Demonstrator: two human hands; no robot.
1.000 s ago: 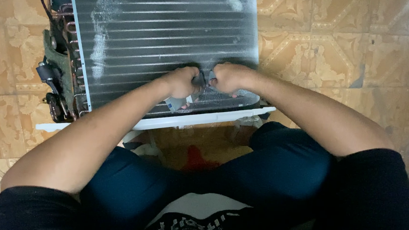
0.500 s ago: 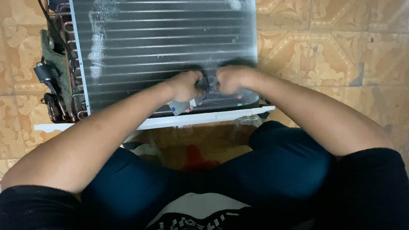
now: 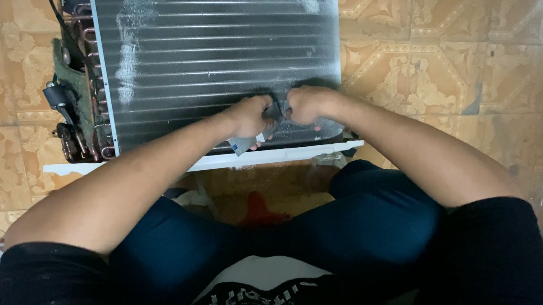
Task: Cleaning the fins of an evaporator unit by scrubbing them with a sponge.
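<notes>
Both hands closed | left hand [image 3: 248, 115] and right hand [image 3: 309, 104] grip dark cloth [image 3: 278, 109] | on finned coil [image 3: 214, 55]

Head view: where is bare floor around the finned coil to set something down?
Bare tiled floor lies right of the finned coil, above the right forearm. A narrower strip lies left of the copper pipes. It is crowded where the left hand and right hand meet.

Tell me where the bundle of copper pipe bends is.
In the head view, the copper pipe bends run down the left end of the finned coil, left of the left hand.
</notes>
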